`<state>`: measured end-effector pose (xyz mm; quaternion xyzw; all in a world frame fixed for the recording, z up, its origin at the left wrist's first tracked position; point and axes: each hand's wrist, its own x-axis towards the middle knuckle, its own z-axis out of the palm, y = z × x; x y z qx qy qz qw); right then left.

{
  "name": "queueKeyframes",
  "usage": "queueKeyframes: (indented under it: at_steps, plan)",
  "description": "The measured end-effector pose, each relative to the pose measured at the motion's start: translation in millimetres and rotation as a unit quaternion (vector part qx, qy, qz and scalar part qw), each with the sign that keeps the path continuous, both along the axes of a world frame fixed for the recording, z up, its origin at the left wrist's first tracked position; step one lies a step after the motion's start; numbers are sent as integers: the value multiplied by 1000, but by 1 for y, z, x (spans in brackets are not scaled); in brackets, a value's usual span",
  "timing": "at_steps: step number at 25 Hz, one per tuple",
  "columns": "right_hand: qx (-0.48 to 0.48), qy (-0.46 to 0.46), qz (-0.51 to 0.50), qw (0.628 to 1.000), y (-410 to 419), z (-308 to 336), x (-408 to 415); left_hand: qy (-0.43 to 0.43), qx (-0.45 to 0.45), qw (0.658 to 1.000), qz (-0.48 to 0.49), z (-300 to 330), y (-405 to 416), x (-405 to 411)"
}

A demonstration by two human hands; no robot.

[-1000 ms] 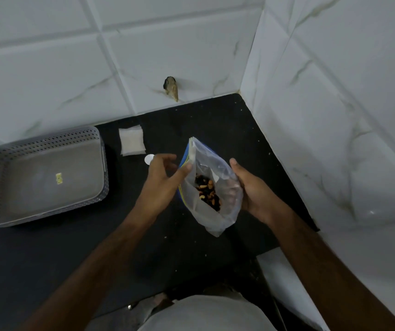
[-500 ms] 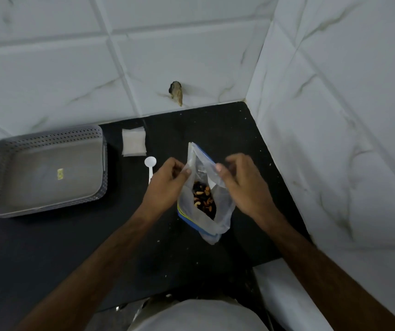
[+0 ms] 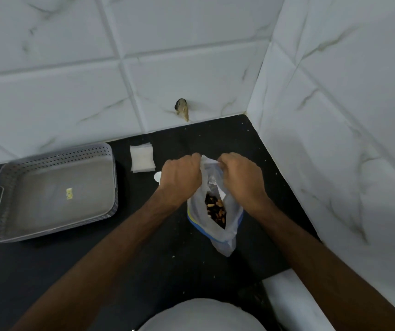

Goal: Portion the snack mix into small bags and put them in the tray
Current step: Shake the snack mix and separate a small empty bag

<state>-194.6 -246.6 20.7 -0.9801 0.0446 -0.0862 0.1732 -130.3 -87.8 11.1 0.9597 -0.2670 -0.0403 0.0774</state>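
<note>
A clear plastic bag point(image 3: 218, 225) with a blue strip stands on the black counter and holds brown and dark snack mix point(image 3: 216, 210). My left hand point(image 3: 181, 174) grips the bag's top edge on the left side. My right hand point(image 3: 240, 176) grips the top edge on the right, knuckles up. The two hands sit close together at the bag's mouth. A grey perforated tray point(image 3: 12, 173) lies to the left with only a small yellow sticker on its floor. A stack of small clear bags point(image 3: 142, 157) lies near the wall. A white spoon point(image 3: 157, 176) peeks out behind my left hand.
White marble tiled walls close the counter at the back and right. A small dark stub point(image 3: 182, 111) sticks out of the back wall. The counter's front edge runs near my body, with a white ledge point(image 3: 294, 297) at lower right.
Both hands have risen to the bag's top edge and drawn together, narrowing the mouth. The bag now stands taller on the counter.
</note>
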Motion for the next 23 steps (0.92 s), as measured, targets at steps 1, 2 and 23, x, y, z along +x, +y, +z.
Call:
queueKeyframes:
  at_steps: [1, 2, 23]
  plan:
    - [52, 14, -15, 998, -3, 1, 2, 1, -16, 1000, 0, -1, 2, 1]
    - [89, 28, -21, 995, -5, 1, 4, 7, -42, 999, 3, -1, 3, 0]
    - [604, 311, -123, 723, -27, -15, 14, 558, -498, 631, 206, -23, 24, 1]
